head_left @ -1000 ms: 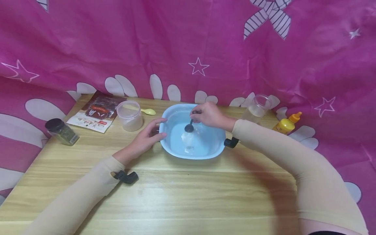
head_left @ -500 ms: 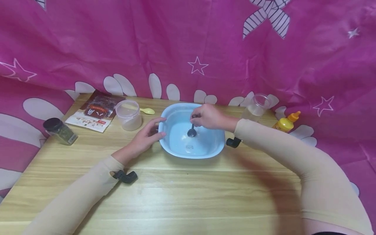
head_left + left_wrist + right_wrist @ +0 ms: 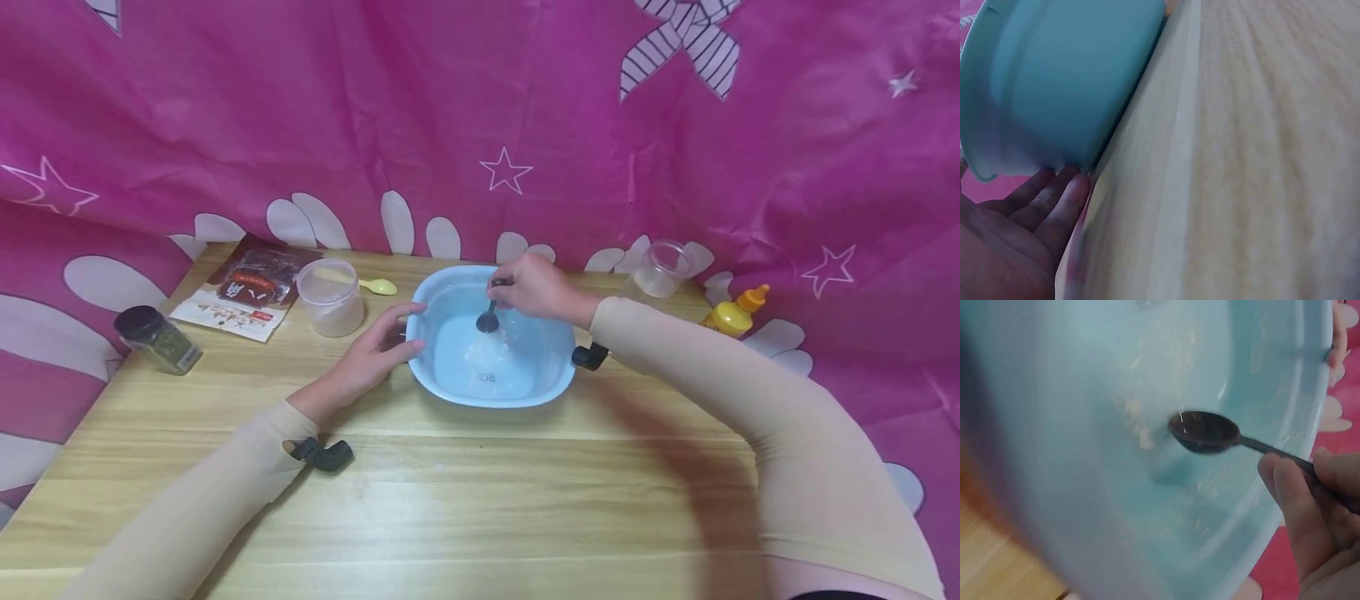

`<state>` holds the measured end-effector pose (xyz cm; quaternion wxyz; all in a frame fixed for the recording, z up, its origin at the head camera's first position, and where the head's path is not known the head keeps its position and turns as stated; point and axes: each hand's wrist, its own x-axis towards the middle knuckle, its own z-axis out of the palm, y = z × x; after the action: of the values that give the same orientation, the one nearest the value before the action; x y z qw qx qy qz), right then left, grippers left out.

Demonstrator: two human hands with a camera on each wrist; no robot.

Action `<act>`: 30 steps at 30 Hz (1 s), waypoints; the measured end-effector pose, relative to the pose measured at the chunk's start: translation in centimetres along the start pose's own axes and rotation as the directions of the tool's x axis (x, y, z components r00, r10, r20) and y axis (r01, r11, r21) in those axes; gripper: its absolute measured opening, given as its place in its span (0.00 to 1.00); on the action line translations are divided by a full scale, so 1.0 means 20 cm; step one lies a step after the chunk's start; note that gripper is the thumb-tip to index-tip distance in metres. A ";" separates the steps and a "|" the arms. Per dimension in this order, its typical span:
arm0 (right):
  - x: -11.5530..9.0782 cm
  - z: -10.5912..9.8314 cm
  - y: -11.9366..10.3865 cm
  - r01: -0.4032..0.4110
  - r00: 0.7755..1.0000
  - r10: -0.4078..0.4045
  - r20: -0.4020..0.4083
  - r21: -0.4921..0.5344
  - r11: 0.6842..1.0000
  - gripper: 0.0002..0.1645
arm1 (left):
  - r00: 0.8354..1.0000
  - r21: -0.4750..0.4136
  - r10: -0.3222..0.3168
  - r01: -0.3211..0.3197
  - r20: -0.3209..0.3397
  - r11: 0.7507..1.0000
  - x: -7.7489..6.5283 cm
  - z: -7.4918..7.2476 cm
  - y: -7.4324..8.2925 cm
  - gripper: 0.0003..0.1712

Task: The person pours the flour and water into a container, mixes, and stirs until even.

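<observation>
A light blue basin point(image 3: 450, 392) stands on the table, with liquid and pale bits inside, seen closest in the right wrist view. My left hand point(image 3: 378, 343) grips its left side, thumb and a finger at the rim. Other fingers point(image 3: 1047, 206) lie against the outer wall in the left wrist view. Between thumb and fingers, my right hand point(image 3: 536, 290) pinches the handle of a small black spoon point(image 3: 1207, 431). The spoon's bowl is down inside the basin, over the pale bits point(image 3: 1138, 422).
Left of the basin are a clear tub point(image 3: 330, 308) with white powder, a yellow spoon point(image 3: 381, 287), a brown-and-white packet point(image 3: 251, 292) and a dark-lidded spice jar point(image 3: 159, 340). A clear cup point(image 3: 663, 268) and yellow bottle point(image 3: 733, 315) stand at right. A pink curtain point(image 3: 420, 125) hangs behind.
The black spoon moved toward the near side of the basin and then back, making small strokes with my right hand. My left hand has stayed at the basin's left side.
</observation>
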<state>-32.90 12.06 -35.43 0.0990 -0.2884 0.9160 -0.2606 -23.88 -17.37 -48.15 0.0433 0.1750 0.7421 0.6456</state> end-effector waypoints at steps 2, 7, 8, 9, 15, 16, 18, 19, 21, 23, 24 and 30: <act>0.00 0.00 0.01 -0.016 1.000 0.016 -0.003 0.032 0.999 0.09 | 1.000 0.006 0.000 0.000 -0.004 1.000 0.00 0.00 0.00 0.35; -0.02 0.02 -0.01 0.064 0.994 -0.072 0.087 0.085 0.994 0.07 | 1.000 0.010 0.001 -0.001 -0.003 1.000 0.00 -0.01 0.00 0.35; -0.02 0.03 -0.01 0.088 0.989 -0.097 0.107 0.081 0.993 0.07 | 1.000 0.010 0.000 0.000 -0.002 1.000 0.01 -0.01 0.00 0.35; -0.03 0.03 -0.02 0.110 0.986 -0.118 0.121 0.073 0.991 0.06 | 1.000 0.011 0.000 0.000 -0.002 1.000 0.01 -0.01 0.00 0.35; -0.06 0.00 -0.01 0.105 0.983 -0.103 0.150 -0.006 0.994 0.06 | 1.000 0.016 0.001 0.000 -0.005 1.000 0.01 -0.01 0.00 0.35; -0.06 -0.01 -0.01 0.089 0.982 -0.088 0.166 -0.002 0.996 0.06 | 1.000 0.015 0.001 -0.001 -0.004 1.000 0.01 -0.01 0.00 0.35; -0.08 -0.01 -0.01 0.057 0.974 -0.068 0.215 0.054 0.997 0.06 | 1.000 0.011 0.005 -0.005 -0.002 1.000 0.01 -0.01 0.00 0.35; -0.08 -0.01 -0.02 0.047 0.969 -0.066 0.240 0.085 0.995 0.06 | 1.000 0.008 0.007 -0.007 -0.001 1.000 0.01 0.00 0.00 0.35; -0.08 0.01 -0.03 0.058 0.961 -0.088 0.263 0.121 0.991 0.07 | 1.000 0.001 0.010 -0.010 0.001 1.000 0.01 0.00 0.00 0.35; -0.06 0.02 -0.04 0.089 0.963 -0.119 0.241 0.129 0.988 0.07 | 1.000 -0.001 0.011 -0.011 0.000 1.000 0.01 0.00 0.00 0.35; -0.05 0.02 -0.04 0.104 0.969 -0.127 0.212 0.114 0.988 0.07 | 1.000 -0.004 0.012 -0.012 -0.001 1.000 0.00 0.00 0.00 0.35; 0.01 -0.03 0.04 0.086 0.994 -0.083 0.067 -0.047 0.995 0.08 | 1.000 0.005 0.005 -0.005 0.004 1.000 0.01 0.00 -0.01 0.36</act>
<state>-33.63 12.80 -35.48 0.1104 -0.3375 0.9056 -0.2320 -24.06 -17.41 -48.30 0.0429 0.1784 0.7431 0.6435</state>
